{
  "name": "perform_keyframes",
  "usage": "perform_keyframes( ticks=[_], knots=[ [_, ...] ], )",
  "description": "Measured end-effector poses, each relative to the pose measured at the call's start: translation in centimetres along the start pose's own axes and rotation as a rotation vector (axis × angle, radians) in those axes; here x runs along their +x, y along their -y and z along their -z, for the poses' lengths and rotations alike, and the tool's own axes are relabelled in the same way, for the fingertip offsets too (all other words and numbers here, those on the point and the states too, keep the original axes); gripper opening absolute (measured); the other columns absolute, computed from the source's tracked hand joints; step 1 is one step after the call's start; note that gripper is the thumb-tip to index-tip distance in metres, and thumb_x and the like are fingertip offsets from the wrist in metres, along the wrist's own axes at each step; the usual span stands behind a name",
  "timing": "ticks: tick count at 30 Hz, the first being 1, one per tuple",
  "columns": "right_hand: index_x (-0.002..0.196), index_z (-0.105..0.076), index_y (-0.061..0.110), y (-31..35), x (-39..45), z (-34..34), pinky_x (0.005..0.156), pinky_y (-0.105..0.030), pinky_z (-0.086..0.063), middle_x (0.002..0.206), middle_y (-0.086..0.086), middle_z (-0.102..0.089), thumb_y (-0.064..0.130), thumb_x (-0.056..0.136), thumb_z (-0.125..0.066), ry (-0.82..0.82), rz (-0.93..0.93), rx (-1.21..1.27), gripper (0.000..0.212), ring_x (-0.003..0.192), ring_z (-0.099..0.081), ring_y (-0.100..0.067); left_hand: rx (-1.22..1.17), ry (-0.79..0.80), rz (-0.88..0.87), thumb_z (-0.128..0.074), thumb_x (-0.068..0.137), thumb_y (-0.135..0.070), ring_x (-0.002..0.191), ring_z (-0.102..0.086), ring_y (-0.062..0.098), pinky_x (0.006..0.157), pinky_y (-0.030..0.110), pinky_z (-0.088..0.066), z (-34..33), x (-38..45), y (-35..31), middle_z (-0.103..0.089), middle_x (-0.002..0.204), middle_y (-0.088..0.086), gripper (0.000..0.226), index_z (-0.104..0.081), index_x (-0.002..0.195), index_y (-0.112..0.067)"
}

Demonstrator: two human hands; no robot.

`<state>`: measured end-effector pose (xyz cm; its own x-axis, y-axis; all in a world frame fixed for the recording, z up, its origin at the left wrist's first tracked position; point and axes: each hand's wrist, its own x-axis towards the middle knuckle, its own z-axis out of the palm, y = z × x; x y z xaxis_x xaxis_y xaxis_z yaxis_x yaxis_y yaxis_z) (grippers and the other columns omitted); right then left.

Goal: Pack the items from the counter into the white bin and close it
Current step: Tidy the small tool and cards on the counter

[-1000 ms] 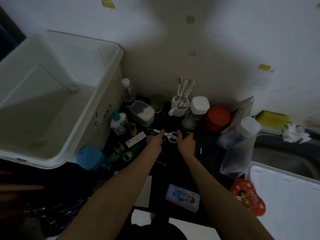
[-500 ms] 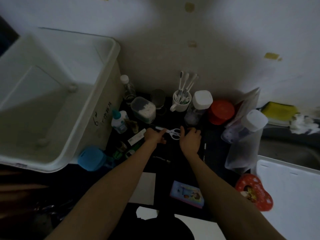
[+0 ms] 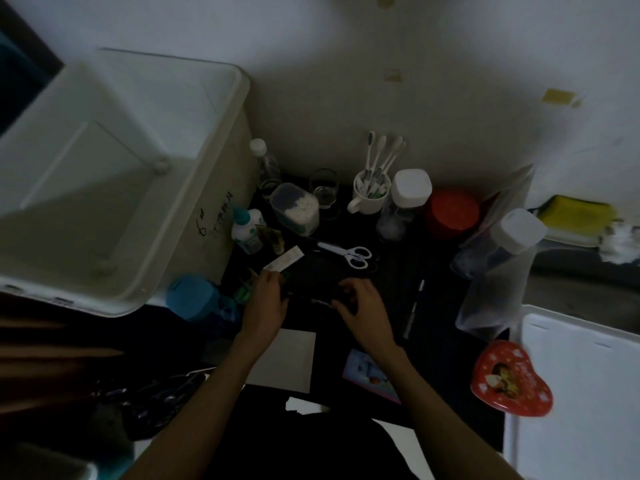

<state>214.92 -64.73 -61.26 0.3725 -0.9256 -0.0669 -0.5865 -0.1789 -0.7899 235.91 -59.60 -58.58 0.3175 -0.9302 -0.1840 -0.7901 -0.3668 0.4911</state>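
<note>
Both hands have drawn back from the scissors (image 3: 346, 252), which they were touching half a second ago; the scissors now lie alone on the dark table (image 3: 436, 306), beyond the fingertips. Left hand (image 3: 266, 299): fingers curled, pinching the near end of a flat white strip (image 3: 284, 259). Right hand (image 3: 360, 306): fingers curled over a dark object on the table; cannot tell whether it grips it.

Scissors: white handles, blades pointing left, flat on the table.

Bin (image 3: 194, 188): white, open, left of the hands, handwriting on its side wall; nothing visible inside. Just beside it: a blue-capped white bottle (image 3: 246, 230), a clear bottle (image 3: 266, 166), a blue round object (image 3: 192, 297).

Lidded clear box (image 3: 296, 207): white contents. Glass (image 3: 323, 188): looks empty. Mug (image 3: 370, 194): toothbrushes standing upright. Right of the mug: white-lidded jar (image 3: 405, 202), red jar (image 3: 452, 213), second white-lidded jar (image 3: 502, 244).

Near edge: white card (image 3: 287, 362), small picture box (image 3: 372, 374), red heart tin (image 3: 509, 379), pen (image 3: 414, 308).
</note>
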Motion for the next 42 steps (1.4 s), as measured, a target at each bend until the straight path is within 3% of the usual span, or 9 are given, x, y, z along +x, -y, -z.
perform_keyframes(
  ticks=[3,8,13,17,21,24,28,34,42],
  knots=[
    [0.122,-0.057,0.024,-0.4,-0.5,-1.2,0.09,-0.03,-0.048,0.118,0.001,-0.053,0.026,0.083,-0.073,0.131,0.024,-0.135,0.042,0.106,-0.05,-0.018,0.078,0.061,-0.061,-0.067,0.082,-0.004,0.115,-0.05,0.034,0.095,0.042,-0.046,-0.9,0.1,0.1,-0.053,0.125,0.016,0.042,-0.055,0.122,-0.004],
    [0.099,-0.068,0.015,-0.2,-0.5,-0.9,0.079,-0.039,-0.049,0.101,-0.007,-0.064,0.014,0.085,-0.067,0.116,0.031,-0.245,0.014,0.093,-0.057,-0.027,0.183,0.1,-0.152,-0.069,0.08,-0.005,0.116,-0.048,0.031,0.093,0.04,-0.045,-2.2,0.3,-1.9,-0.056,0.126,0.011,0.041,-0.062,0.12,-0.009],
    [0.102,-0.066,0.008,-2.2,-1.4,1.6,0.082,-0.035,-0.045,0.104,-0.015,-0.061,0.008,0.088,-0.057,0.159,-0.038,-0.37,0.017,0.097,-0.056,-0.031,0.17,0.113,-0.172,-0.063,0.079,0.003,0.099,-0.054,0.03,0.074,0.038,-0.047,-3.5,0.5,-3.3,-0.056,0.107,0.013,0.023,-0.061,0.1,-0.007],
    [0.102,-0.064,0.007,-3.3,-2.8,4.6,0.084,-0.034,-0.047,0.106,-0.014,-0.057,0.011,0.091,-0.058,0.145,-0.097,-0.315,0.014,0.099,-0.054,-0.028,0.117,0.111,-0.184,-0.049,0.08,0.015,0.092,-0.054,0.033,0.072,0.034,-0.041,-3.8,1.1,-4.4,-0.054,0.103,0.02,0.024,-0.058,0.094,-0.002],
    [0.098,-0.063,0.012,-3.0,-3.8,7.1,0.071,-0.021,-0.051,0.091,-0.003,-0.065,0.016,0.089,-0.064,0.074,-0.177,-0.107,0.009,0.079,-0.062,-0.013,-0.081,0.254,-0.053,-0.047,0.089,0.006,0.085,-0.059,0.031,0.067,0.031,-0.045,-3.1,1.4,-5.4,-0.057,0.094,0.019,0.015,-0.046,0.091,-0.008],
    [0.099,-0.064,0.014,-2.0,-4.1,7.0,0.063,-0.009,-0.048,0.087,0.001,-0.068,0.017,0.088,-0.069,0.076,-0.347,0.181,0.012,0.076,-0.065,-0.008,-0.444,0.436,0.237,-0.05,0.093,0.004,0.07,-0.06,0.023,0.054,0.03,-0.054,-2.5,1.0,-6.6,-0.06,0.088,0.02,0.014,-0.043,0.091,-0.007],
    [0.103,-0.065,0.016,-1.4,-4.7,5.9,0.067,-0.021,-0.052,0.091,-0.006,-0.072,0.016,0.089,-0.069,0.044,-0.468,0.474,0.014,0.08,-0.071,-0.015,-0.65,0.305,0.217,-0.057,0.095,-0.005,0.063,-0.065,0.022,0.057,0.028,-0.056,-1.8,-0.1,-7.1,-0.068,0.077,0.014,0.006,-0.052,0.096,-0.001],
    [0.104,-0.066,0.014,-0.3,-5.4,7.7,0.071,-0.023,-0.054,0.09,-0.003,-0.071,0.014,0.092,-0.065,-0.041,-0.409,0.584,0.012,0.081,-0.069,-0.013,-0.916,0.062,0.2,-0.062,0.093,-0.009,0.082,-0.07,0.025,0.07,0.028,-0.058,0.3,-0.7,-6.6,-0.069,0.092,0.016,0.01,-0.062,0.098,-0.001],
    [0.111,-0.064,0.005,2.3,-6.0,6.7,0.068,-0.019,-0.056,0.089,-0.007,-0.069,0.006,0.095,-0.058,-0.027,-0.482,0.837,0.016,0.074,-0.067,-0.012,-1.594,0.258,0.557,-0.05,0.094,0.006,0.075,-0.073,0.024,0.068,0.024,-0.059,-0.6,-3.3,-9.3,-0.065,0.094,0.022,0.014,-0.056,0.083,0.0]
  ],
)
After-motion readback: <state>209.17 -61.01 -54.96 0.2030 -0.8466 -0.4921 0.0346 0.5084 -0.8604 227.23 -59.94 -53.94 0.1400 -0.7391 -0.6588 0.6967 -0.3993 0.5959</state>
